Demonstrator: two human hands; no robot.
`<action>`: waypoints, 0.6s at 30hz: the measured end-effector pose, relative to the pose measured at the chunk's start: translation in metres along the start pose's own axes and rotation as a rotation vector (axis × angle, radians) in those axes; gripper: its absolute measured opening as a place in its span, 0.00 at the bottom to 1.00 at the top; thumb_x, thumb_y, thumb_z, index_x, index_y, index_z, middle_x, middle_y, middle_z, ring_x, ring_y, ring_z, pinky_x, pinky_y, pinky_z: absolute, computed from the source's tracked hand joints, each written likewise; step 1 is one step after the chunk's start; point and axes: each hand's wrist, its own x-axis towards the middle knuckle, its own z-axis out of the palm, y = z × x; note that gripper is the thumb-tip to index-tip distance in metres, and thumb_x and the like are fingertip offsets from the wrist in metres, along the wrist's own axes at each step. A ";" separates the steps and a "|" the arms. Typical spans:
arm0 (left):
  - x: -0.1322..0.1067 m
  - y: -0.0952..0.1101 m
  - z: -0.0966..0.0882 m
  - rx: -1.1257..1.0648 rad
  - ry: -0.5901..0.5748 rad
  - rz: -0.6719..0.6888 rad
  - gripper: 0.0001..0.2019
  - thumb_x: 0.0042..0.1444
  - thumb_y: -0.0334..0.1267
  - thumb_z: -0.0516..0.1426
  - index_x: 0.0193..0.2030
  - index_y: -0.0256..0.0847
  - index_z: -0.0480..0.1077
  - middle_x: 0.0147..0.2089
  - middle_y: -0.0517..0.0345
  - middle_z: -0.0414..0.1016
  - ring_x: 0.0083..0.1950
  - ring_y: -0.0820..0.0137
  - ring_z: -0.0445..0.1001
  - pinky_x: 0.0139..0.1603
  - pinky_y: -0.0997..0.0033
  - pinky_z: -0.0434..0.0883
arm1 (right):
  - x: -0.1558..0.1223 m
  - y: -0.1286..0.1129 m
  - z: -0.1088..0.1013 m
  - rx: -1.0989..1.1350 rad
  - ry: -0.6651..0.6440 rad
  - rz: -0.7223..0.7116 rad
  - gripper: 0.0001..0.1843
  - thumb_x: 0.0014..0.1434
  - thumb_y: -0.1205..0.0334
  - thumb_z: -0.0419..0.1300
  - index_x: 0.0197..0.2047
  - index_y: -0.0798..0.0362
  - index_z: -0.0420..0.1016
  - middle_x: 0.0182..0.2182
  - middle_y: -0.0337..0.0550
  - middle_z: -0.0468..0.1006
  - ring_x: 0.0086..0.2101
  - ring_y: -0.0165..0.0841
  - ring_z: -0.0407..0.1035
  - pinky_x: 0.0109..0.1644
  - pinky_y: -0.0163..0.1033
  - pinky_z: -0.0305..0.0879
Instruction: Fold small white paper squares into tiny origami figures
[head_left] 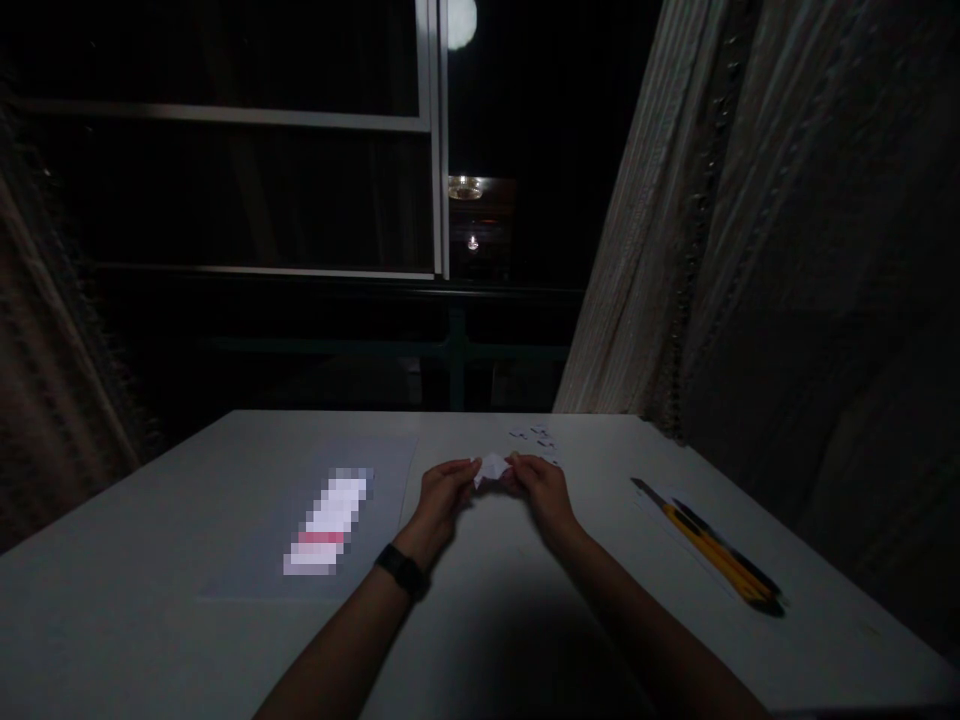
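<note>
Between my two hands is a small folded piece of white paper (pixel 492 467), with pointed corners showing. My left hand (pixel 444 497) pinches its left side, a dark watch (pixel 401 572) on that wrist. At the paper's right side, my right hand (pixel 545 492) pinches it between thumb and fingers. Both hands are above the middle of the white table (pixel 480 640). Just beyond my right hand lie several small white paper pieces (pixel 540 436) with dark marks. The fingers hide part of the folded paper, and the light is dim.
On the left lies a large pale sheet (pixel 247 560) with a bright blurred-out rectangle (pixel 330 520) on it. A yellow-and-black utility knife (pixel 712 545) rests on the right beside another dark slim item. Behind the table are a dark window (pixel 262 190) and curtains (pixel 637 220).
</note>
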 end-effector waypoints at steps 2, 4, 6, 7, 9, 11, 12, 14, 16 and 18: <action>0.000 -0.001 0.000 -0.007 0.002 -0.008 0.18 0.32 0.41 0.67 0.30 0.32 0.74 0.26 0.53 0.74 0.23 0.77 0.68 0.21 0.79 0.60 | -0.001 -0.002 0.000 -0.040 -0.017 -0.020 0.22 0.43 0.43 0.61 0.27 0.56 0.74 0.19 0.41 0.75 0.22 0.31 0.68 0.28 0.36 0.65; -0.001 -0.001 0.000 -0.003 0.004 0.008 0.17 0.33 0.41 0.67 0.30 0.33 0.73 0.26 0.54 0.73 0.23 0.77 0.67 0.21 0.79 0.61 | -0.001 -0.001 0.000 -0.064 -0.032 -0.021 0.21 0.44 0.43 0.61 0.29 0.56 0.74 0.19 0.41 0.75 0.21 0.31 0.68 0.28 0.36 0.65; -0.004 0.001 0.002 0.018 0.012 0.041 0.17 0.33 0.41 0.66 0.29 0.33 0.73 0.25 0.56 0.73 0.22 0.77 0.66 0.22 0.79 0.61 | -0.001 0.002 0.000 -0.107 -0.043 -0.026 0.22 0.43 0.45 0.62 0.32 0.56 0.73 0.18 0.41 0.75 0.21 0.32 0.69 0.27 0.36 0.65; -0.005 0.002 0.003 0.037 0.023 0.061 0.17 0.33 0.42 0.66 0.29 0.32 0.73 0.24 0.56 0.72 0.22 0.77 0.66 0.21 0.79 0.61 | -0.001 0.004 -0.001 -0.137 -0.046 -0.030 0.22 0.42 0.46 0.63 0.34 0.57 0.72 0.18 0.42 0.76 0.21 0.33 0.69 0.27 0.37 0.65; -0.009 0.005 0.006 0.085 0.033 0.111 0.17 0.33 0.43 0.66 0.27 0.32 0.73 0.22 0.57 0.71 0.21 0.78 0.64 0.20 0.78 0.60 | 0.001 0.008 -0.002 -0.188 -0.046 -0.031 0.24 0.40 0.48 0.65 0.35 0.57 0.72 0.18 0.42 0.76 0.21 0.34 0.70 0.27 0.37 0.65; -0.012 0.008 0.008 0.137 0.034 0.162 0.17 0.33 0.44 0.66 0.27 0.32 0.73 0.21 0.57 0.71 0.20 0.77 0.64 0.20 0.78 0.60 | 0.002 0.011 -0.003 -0.182 -0.047 -0.002 0.25 0.38 0.48 0.66 0.36 0.57 0.71 0.17 0.42 0.76 0.21 0.36 0.71 0.27 0.37 0.65; -0.014 0.010 0.009 0.161 0.041 0.186 0.18 0.32 0.44 0.66 0.27 0.31 0.73 0.21 0.56 0.71 0.20 0.77 0.64 0.20 0.77 0.60 | 0.002 0.012 -0.003 -0.157 -0.054 0.024 0.25 0.38 0.48 0.67 0.36 0.57 0.71 0.17 0.42 0.76 0.21 0.36 0.72 0.27 0.37 0.65; -0.015 0.011 0.010 0.200 0.058 0.226 0.18 0.32 0.44 0.66 0.27 0.31 0.73 0.21 0.56 0.72 0.21 0.76 0.65 0.21 0.76 0.61 | 0.003 0.011 -0.003 -0.085 -0.077 0.083 0.26 0.37 0.48 0.67 0.36 0.58 0.70 0.18 0.43 0.76 0.22 0.36 0.72 0.27 0.37 0.65; -0.014 0.012 0.010 0.223 0.072 0.252 0.17 0.33 0.44 0.66 0.28 0.32 0.74 0.23 0.54 0.73 0.22 0.74 0.67 0.23 0.75 0.62 | 0.003 0.008 -0.003 -0.027 -0.104 0.123 0.27 0.37 0.49 0.67 0.37 0.58 0.70 0.19 0.43 0.77 0.23 0.36 0.72 0.27 0.37 0.64; -0.014 0.012 0.009 0.233 0.081 0.264 0.17 0.34 0.44 0.65 0.28 0.32 0.74 0.25 0.54 0.74 0.23 0.73 0.68 0.23 0.75 0.63 | 0.003 0.005 -0.003 -0.032 -0.130 0.122 0.28 0.36 0.49 0.68 0.38 0.57 0.70 0.19 0.43 0.77 0.23 0.35 0.72 0.27 0.36 0.63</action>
